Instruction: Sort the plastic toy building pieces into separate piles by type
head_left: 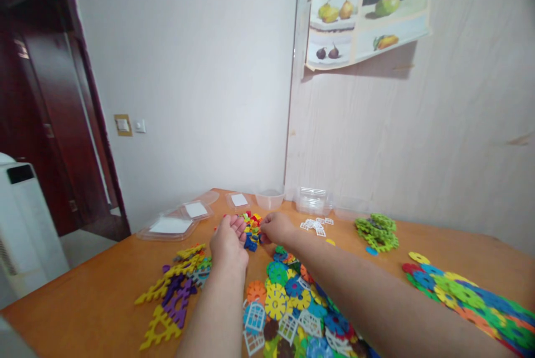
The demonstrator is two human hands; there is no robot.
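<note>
At frame centre, a heap of small blocks [252,231] in glossy red, yellow and blue plastic lies on the smooth wooden table [104,296]. The left hand [228,242], cupped open, and the right hand [276,228], fingers curled, touch it.

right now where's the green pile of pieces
In the head view, the green pile sits on the table's far right, beyond the right hand, beside small white pieces.

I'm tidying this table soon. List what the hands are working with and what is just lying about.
In hand:
left hand, cupped palm up
right hand, fingers down on the pile
small bricks, a mixed-colour pile between the hands

Lying about:
green discs
white pieces
yellow and purple pieces
clear tubs
lids
</note>
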